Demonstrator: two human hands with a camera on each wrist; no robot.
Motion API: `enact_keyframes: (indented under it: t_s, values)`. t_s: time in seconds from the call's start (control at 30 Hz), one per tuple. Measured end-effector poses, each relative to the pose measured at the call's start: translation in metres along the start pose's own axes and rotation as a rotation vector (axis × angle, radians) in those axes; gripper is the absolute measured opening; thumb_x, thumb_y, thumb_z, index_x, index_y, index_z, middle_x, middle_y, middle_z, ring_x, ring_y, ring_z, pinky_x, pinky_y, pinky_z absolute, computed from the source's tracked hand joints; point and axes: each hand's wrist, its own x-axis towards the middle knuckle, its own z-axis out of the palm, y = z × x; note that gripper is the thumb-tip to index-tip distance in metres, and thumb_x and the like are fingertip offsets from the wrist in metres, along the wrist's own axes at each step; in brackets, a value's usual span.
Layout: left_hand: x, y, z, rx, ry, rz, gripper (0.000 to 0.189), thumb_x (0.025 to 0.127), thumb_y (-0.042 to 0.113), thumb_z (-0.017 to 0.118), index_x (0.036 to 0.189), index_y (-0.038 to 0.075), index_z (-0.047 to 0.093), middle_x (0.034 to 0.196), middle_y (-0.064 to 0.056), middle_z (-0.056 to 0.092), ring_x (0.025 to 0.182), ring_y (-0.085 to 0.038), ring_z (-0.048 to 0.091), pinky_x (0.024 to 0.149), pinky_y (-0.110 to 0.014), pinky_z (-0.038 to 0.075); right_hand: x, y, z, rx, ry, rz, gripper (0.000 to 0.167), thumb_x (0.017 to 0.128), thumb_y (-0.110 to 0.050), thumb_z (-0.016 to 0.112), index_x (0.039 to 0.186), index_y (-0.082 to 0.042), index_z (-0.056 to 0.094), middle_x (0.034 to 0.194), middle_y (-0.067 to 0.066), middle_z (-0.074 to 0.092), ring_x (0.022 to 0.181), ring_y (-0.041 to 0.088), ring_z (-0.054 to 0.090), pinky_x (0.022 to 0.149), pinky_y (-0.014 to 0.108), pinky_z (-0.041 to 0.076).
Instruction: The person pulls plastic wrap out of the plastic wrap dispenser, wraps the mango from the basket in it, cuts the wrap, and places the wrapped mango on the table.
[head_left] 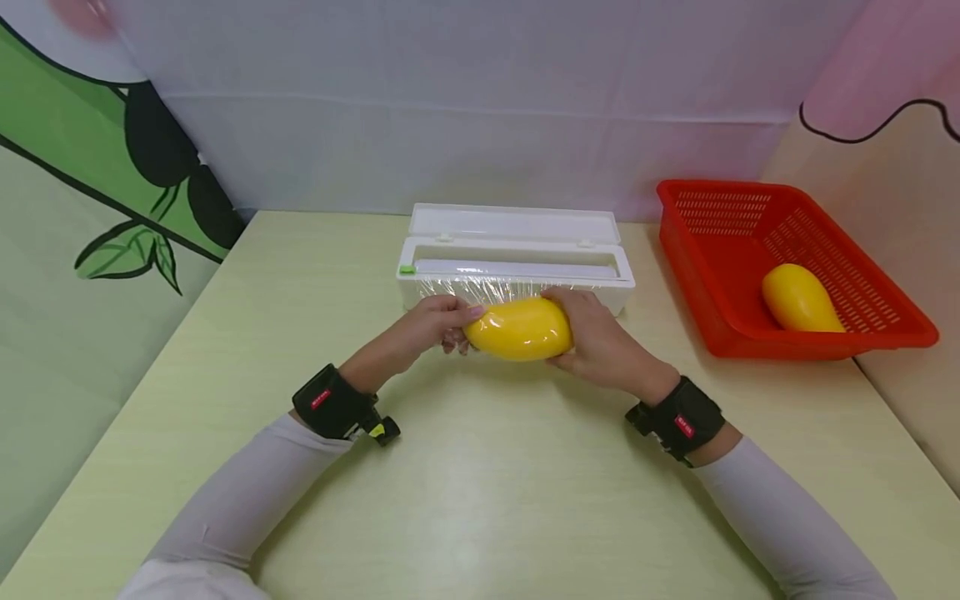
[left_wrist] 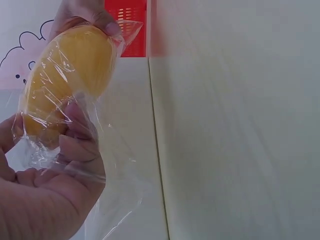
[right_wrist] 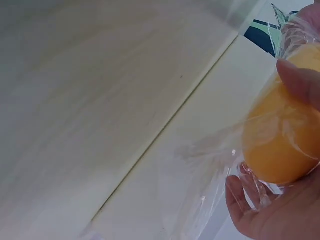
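A yellow mango [head_left: 521, 329], partly wrapped in clear cling film [left_wrist: 60, 65], is held between both hands over the table. My left hand [head_left: 431, 327] grips its left end, fingers curled into bunched film. Around the right end, my right hand [head_left: 600, 342] has its thumb and fingers on opposite sides. Film [head_left: 487, 290] stretches from the white cling film dispenser [head_left: 513, 223], lid raised, just behind the mango. In the left wrist view, loose film hangs below the mango [left_wrist: 92, 60]. The right wrist view shows film spread over the right hand's fingers [right_wrist: 237, 197].
A red plastic basket [head_left: 750, 333] stands at the back right with another mango [head_left: 798, 298] in it. The dispenser has a green piece [head_left: 407, 270] at its left end. Behind the pale table [head_left: 450, 483] hangs a printed cloth backdrop [head_left: 480, 150].
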Motion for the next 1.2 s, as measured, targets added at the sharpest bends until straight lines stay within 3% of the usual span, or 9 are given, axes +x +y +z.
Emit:
enact_keyframes:
  t_s: [0.1,0.23,0.47,0.57,0.67,0.9,1.0,1.07,1.2]
  values:
    - [0.0,0.001,0.001,0.001,0.006,-0.021,0.032,0.102,0.034,0.055,0.101,0.002,0.059,0.081,-0.006,0.067,0.069,-0.018,0.057,0.06,-0.025,0.04,0.002,0.001,-0.002,0.052,-0.029,0.012,0.088,0.073,-0.007,0.086,0.144,-0.001,0.035,0.137,0.015,0.047,0.124,0.032,0.042,0.107,0.052,0.037]
    - [0.0,0.0,0.002,0.083,0.043,-0.045,0.04,0.101,0.042,0.056,0.101,0.002,0.061,0.082,-0.008,0.064,0.071,-0.02,0.057,0.064,-0.029,0.044,0.006,0.006,-0.004,0.095,-0.046,-0.009,0.088,0.072,-0.008,0.087,0.143,0.0,0.036,0.138,0.015,0.046,0.125,0.032,0.042,0.109,0.052,0.035]
    - [0.0,0.003,0.004,0.437,0.154,-0.034,0.055,0.098,0.057,0.052,0.109,0.006,0.067,0.088,-0.007,0.068,0.078,-0.023,0.062,0.071,-0.035,0.051,0.01,0.012,-0.003,0.102,0.005,-0.062,0.082,0.069,-0.008,0.087,0.138,-0.004,0.042,0.145,0.014,0.038,0.133,0.033,0.033,0.11,0.052,0.032]
    - [-0.001,0.005,0.005,0.601,0.208,-0.003,0.057,0.097,0.06,0.05,0.108,0.007,0.069,0.085,-0.004,0.066,0.076,-0.021,0.059,0.066,-0.033,0.047,0.01,0.011,-0.003,0.106,0.01,-0.054,0.08,0.07,-0.009,0.087,0.137,-0.006,0.045,0.143,0.013,0.036,0.132,0.031,0.031,0.107,0.051,0.035]
    - [-0.001,0.004,0.006,0.695,0.238,0.046,0.056,0.099,0.056,0.051,0.107,0.004,0.071,0.087,-0.005,0.064,0.077,-0.022,0.057,0.067,-0.033,0.046,0.01,0.011,-0.003,0.112,0.001,-0.042,0.079,0.07,-0.01,0.087,0.137,-0.008,0.046,0.137,0.012,0.039,0.128,0.03,0.032,0.104,0.05,0.036]
    - [-0.002,0.003,0.007,0.839,0.321,0.14,0.06,0.099,0.051,0.054,0.123,-0.003,0.064,0.117,-0.016,0.059,0.104,-0.032,0.051,0.088,-0.045,0.046,0.011,0.013,-0.003,0.114,-0.014,-0.031,0.079,0.071,-0.013,0.087,0.137,-0.01,0.045,0.134,0.01,0.042,0.126,0.029,0.033,0.103,0.049,0.034]
    - [-0.001,0.002,0.007,0.865,0.39,0.242,0.06,0.098,0.049,0.056,0.13,-0.002,0.059,0.124,-0.018,0.055,0.112,-0.034,0.047,0.095,-0.049,0.041,0.011,0.015,-0.002,0.114,-0.021,-0.03,0.079,0.071,-0.014,0.087,0.138,-0.009,0.044,0.135,0.011,0.041,0.126,0.029,0.033,0.103,0.05,0.033]
    - [0.0,0.002,0.008,0.871,0.425,0.37,0.056,0.096,0.044,0.061,0.128,-0.002,0.059,0.125,-0.018,0.055,0.115,-0.035,0.046,0.098,-0.051,0.038,0.011,0.016,-0.002,0.113,-0.026,-0.028,0.08,0.072,-0.014,0.087,0.138,-0.009,0.043,0.135,0.011,0.041,0.126,0.03,0.033,0.103,0.051,0.033]
    - [0.002,0.004,0.013,0.914,0.384,0.606,0.063,0.086,0.045,0.075,0.127,0.001,0.059,0.127,-0.015,0.055,0.12,-0.033,0.047,0.096,-0.049,0.039,0.012,0.018,-0.002,0.111,-0.034,-0.025,0.08,0.073,-0.016,0.087,0.139,-0.009,0.043,0.136,0.011,0.042,0.126,0.03,0.034,0.103,0.051,0.033]
